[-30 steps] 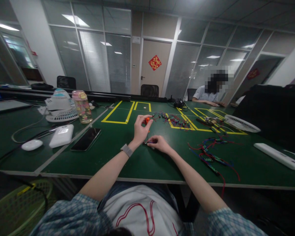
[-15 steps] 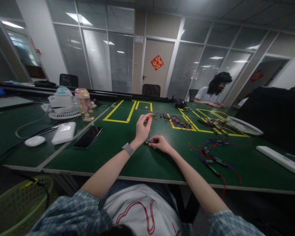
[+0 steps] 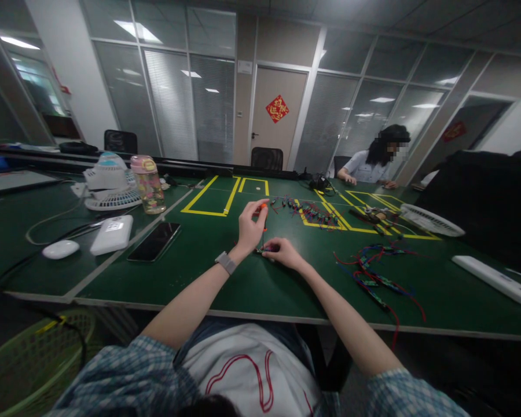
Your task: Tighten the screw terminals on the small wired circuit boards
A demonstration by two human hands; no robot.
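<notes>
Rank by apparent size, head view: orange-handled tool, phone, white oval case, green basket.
1. Green basket, though cut off by the frame
2. Phone
3. White oval case
4. Orange-handled tool, partly covered by the left hand

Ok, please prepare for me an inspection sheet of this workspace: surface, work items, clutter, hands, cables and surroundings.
Surface: green tabletop with yellow tape outlines.
Work items: orange-handled screwdriver, shaft pointing down at a small part, too small to identify; wired circuit boards lie farther right.
Clutter: smartphone, pink-lidded bottle and white fan, all at left.
Hands: left hand holds the screwdriver; right hand pinches the small part, low over the tabletop.
Cables: black cable hangs over the front edge at left.
Surroundings: co-worker seated across, at right; closed door behind; floor hazards: nothing seen.
</notes>
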